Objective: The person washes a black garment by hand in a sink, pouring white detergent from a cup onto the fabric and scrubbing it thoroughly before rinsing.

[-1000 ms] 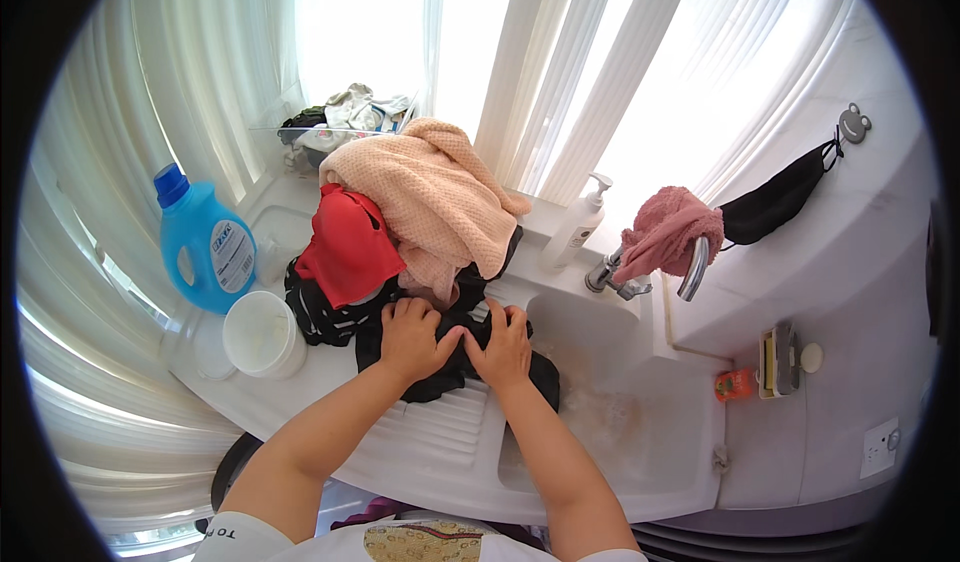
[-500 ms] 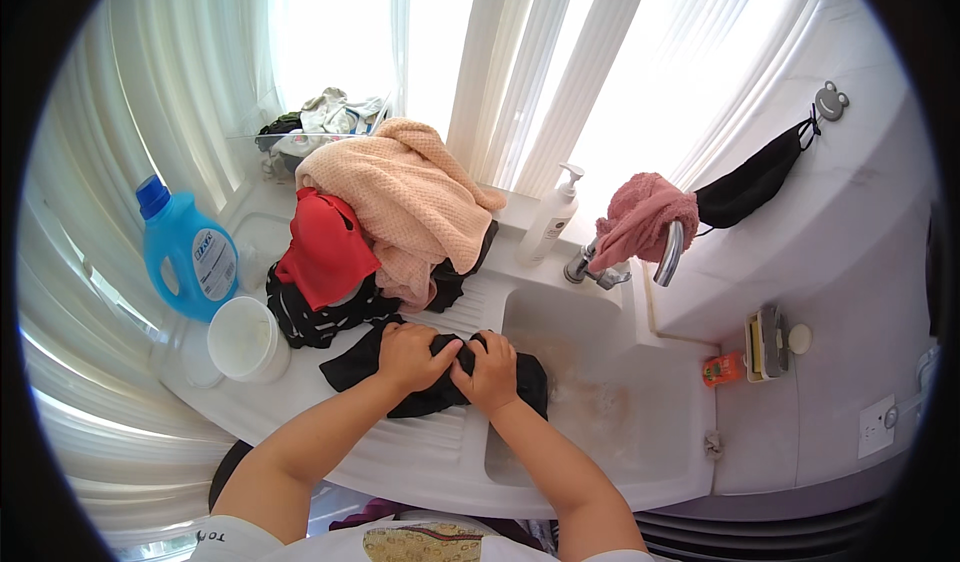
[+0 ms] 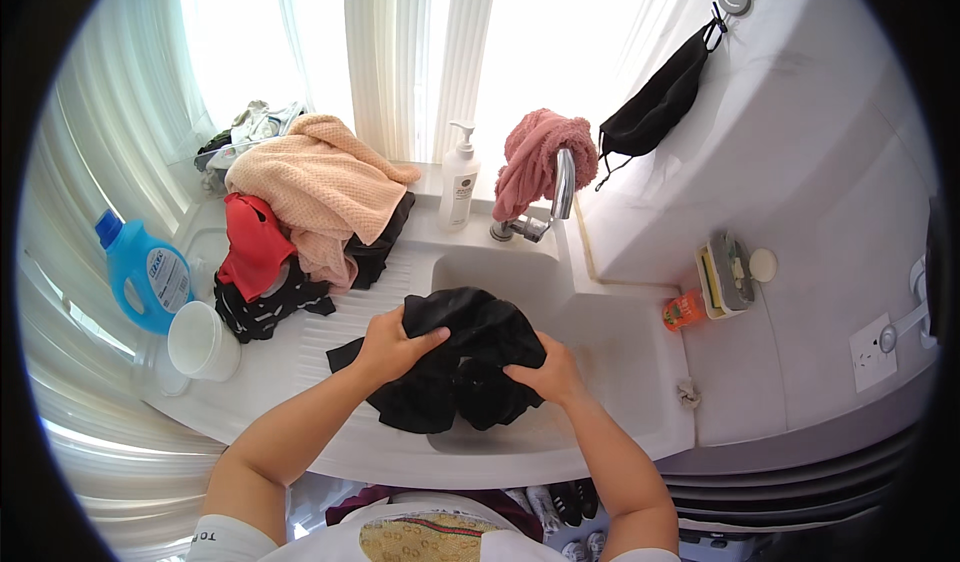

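A black garment (image 3: 470,327) is held bunched up and partly spread between both hands, over the left part of the sink basin (image 3: 625,392) and its edge with the ribbed washboard (image 3: 345,312). Its kind is hard to tell. My left hand (image 3: 395,350) grips the cloth's left side, thumb on top. On the right side, my right hand (image 3: 552,370) pinches the cloth with its thumb over the front. One black flap of it reaches left onto the ribs. Cloudy water seems to lie in the basin, mostly behind the garment.
Left of the washboard lie a peach towel (image 3: 320,177), a red cloth (image 3: 253,247) and black patterned clothing (image 3: 270,307). Nearby stand a white tub (image 3: 203,342) and blue detergent bottle (image 3: 150,274). Behind the basin are a pump bottle (image 3: 459,182) and a faucet (image 3: 563,187) draped with a pink towel (image 3: 535,157).
The black garment was bunched on the washboard under both hands, held close together. Now it is lifted and opened wider over the basin, hands farther apart. The view has swung right.
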A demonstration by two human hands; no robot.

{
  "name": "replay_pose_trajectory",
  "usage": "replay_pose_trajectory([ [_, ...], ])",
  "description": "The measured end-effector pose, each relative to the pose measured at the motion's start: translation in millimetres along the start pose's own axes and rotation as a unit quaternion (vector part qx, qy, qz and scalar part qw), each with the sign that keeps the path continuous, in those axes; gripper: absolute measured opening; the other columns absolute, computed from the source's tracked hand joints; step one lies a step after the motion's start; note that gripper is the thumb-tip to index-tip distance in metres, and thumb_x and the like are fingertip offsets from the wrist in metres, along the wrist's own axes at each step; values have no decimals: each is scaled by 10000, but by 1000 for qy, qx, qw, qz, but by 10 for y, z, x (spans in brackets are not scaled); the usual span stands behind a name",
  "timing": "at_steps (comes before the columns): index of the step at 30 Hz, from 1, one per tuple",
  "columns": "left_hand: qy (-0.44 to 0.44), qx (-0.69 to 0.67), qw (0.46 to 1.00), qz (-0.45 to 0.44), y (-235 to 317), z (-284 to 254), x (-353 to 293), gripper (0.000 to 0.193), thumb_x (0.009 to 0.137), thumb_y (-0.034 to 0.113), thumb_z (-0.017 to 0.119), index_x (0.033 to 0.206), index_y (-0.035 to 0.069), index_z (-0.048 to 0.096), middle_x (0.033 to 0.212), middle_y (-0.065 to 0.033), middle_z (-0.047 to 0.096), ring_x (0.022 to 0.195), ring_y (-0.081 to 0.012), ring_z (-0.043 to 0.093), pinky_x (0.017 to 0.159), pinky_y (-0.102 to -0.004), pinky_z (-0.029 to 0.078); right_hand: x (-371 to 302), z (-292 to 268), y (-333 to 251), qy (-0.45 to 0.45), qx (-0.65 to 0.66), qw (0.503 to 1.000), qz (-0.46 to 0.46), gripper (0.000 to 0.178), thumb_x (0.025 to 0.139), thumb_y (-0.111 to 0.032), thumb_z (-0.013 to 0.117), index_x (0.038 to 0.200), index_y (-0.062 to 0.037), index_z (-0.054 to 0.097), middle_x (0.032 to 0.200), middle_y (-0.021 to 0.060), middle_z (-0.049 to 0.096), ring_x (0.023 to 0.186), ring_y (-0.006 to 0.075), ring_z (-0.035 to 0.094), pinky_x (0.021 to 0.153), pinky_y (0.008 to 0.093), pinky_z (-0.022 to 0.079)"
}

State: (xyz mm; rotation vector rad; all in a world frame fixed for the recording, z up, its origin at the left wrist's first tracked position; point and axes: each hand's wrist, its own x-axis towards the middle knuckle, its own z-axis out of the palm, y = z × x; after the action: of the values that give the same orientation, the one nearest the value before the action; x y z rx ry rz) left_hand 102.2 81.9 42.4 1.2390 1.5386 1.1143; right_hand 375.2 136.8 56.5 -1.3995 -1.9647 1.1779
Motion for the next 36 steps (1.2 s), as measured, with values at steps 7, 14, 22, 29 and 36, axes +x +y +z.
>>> replay_pose_trajectory([
  [7,-112,230,962,-95,417,818,666,674,794,533,745,1117,-51,650,995,-201,707,962,-294,686,838,-355,524,27,-1149,560,-52,-46,988,141,679,645,-380,856,1150,25,652,1016,152,711,949,242,679,875,335,513],
  [14,41,389,919,-52,-447,1191,1106,732,808,555,695,1356,104,516,1204,-214,593,1134,-381,562,926,-495,456,348,-658,1521,-94,-403,903,112,740,798,-577,694,1340,-89,568,1353,198,546,1288,343,489,1027,411,434],
  [22,-179,536,817,-119,-951,1901,707,897,815,795,463,1552,384,161,1627,-169,52,1456,-498,74,1058,-769,105,402,175,1761,-348,-515,780,69,963,867,-700,484,1579,-230,36,1634,146,8,1499,362,9,1049,784,54],
  [29,-135,534,831,-77,-1448,1999,908,817,853,686,523,1525,281,295,1551,-168,298,1407,-390,297,1074,-704,203,609,292,1702,-297,-504,808,70,916,829,-500,679,1543,-175,207,1528,222,303,1406,391,306,1088,713,164],
  [36,-162,269,938,-146,-638,1641,942,506,834,273,717,1275,47,617,1175,-207,663,1081,-336,636,943,-372,488,781,493,1899,-98,-307,946,-22,913,686,-238,812,1456,-77,349,1234,197,583,1179,389,545,949,444,470],
])
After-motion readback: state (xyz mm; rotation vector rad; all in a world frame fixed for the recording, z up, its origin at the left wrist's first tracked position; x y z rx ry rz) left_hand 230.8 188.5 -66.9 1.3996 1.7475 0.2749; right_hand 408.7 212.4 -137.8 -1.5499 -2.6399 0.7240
